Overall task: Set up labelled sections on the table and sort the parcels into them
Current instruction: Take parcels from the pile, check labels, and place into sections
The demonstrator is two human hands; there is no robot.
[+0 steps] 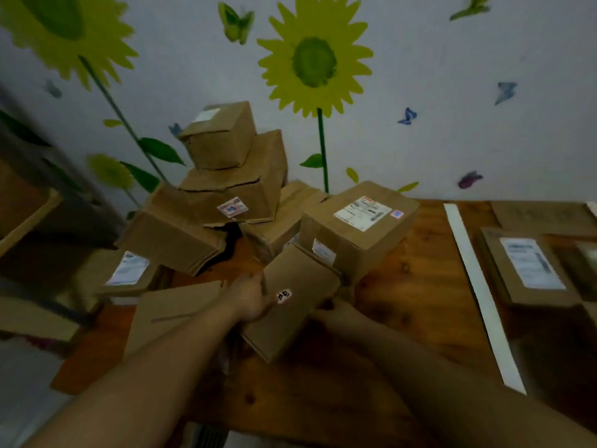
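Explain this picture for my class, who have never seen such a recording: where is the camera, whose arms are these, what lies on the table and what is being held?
There is no machine here. The single picture comes from a wide-angle camera worn on a person's head, looking forward and down, so the two bare arms are that person's own. The left hand and right hand grip a small cardboard box, one at each side, over a wooden table. Behind it stands a pile of cardboard parcels, several with printed labels. To the right a white strip lies across the table, and beyond it lies a flat labelled parcel. The picture is dim and slightly blurred.
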